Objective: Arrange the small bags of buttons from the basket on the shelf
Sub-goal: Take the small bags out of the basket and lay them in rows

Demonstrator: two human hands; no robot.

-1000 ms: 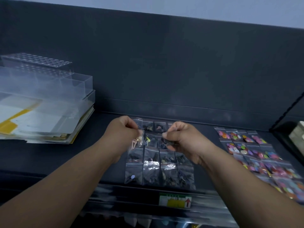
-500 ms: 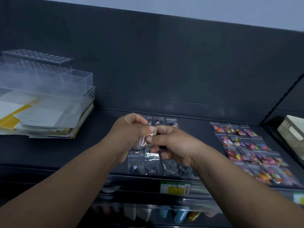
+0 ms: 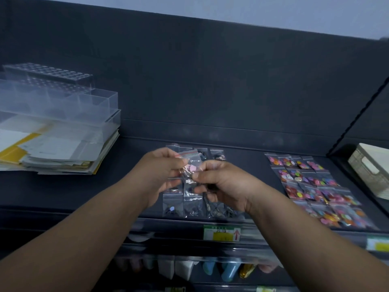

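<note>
The left hand (image 3: 162, 171) and the right hand (image 3: 225, 182) meet above the middle of the dark shelf (image 3: 130, 159), and together they hold one small clear bag (image 3: 190, 163) with a red strip at its top. The left hand pinches the bag near the red strip. The right hand pinches its lower part between thumb and curled fingers. Some pink buttons show inside this bag. It is in the air, just over the rows of bags with dark buttons (image 3: 189, 204), which lie flat on the shelf close to its front edge. To the right, apart from them, lie rows of bags with colourful buttons (image 3: 315, 186). A pale woven basket (image 3: 370, 169) stands at the far right, behind a dark divider. On the left of the shelf clear plastic boxes (image 3: 63, 102) rest on a stack of papers (image 3: 59, 152). A green and yellow price label (image 3: 222, 232) sits on the front edge of the shelf
</note>
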